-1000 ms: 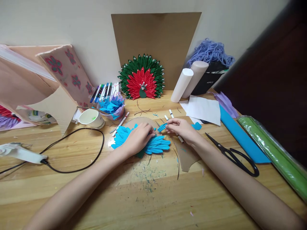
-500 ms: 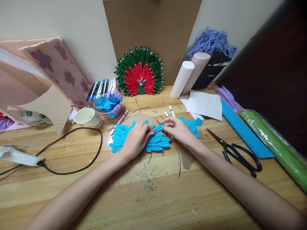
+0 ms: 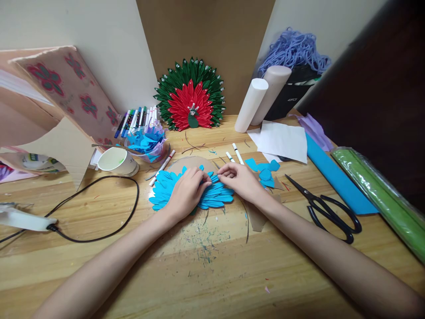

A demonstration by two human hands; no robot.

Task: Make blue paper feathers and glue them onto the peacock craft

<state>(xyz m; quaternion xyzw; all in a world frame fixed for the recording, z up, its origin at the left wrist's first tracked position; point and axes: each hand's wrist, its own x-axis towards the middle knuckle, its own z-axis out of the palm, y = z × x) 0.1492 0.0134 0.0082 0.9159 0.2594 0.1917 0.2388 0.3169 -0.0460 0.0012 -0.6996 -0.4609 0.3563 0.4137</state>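
A fan of blue paper petals [image 3: 217,195] lies in layers over a round cardboard piece [image 3: 191,164] in the middle of the table. My left hand [image 3: 189,188] rests on top of the petals, its fingers curled and thumb and forefinger closed on a petal near the centre. My right hand [image 3: 241,179] is at the fan's right edge, thumb and fingertips pinched together at a petal's outer tip. The petal between the two hands is partly hidden by the fingers. Loose blue petals [image 3: 265,173] lie just beyond my right hand.
Black scissors [image 3: 318,204] lie right of my right forearm, near blue paper [image 3: 341,177] and a green roll [image 3: 375,199]. To the left are a paper cup [image 3: 116,164], a bowl of scraps [image 3: 149,153] and a corded white glue gun [image 3: 29,219]. A red-and-green paper peacock [image 3: 192,99] stands behind.
The view has shifted slightly. Both hands stay at the petals, and my right fingertips have come a little nearer to my left hand.
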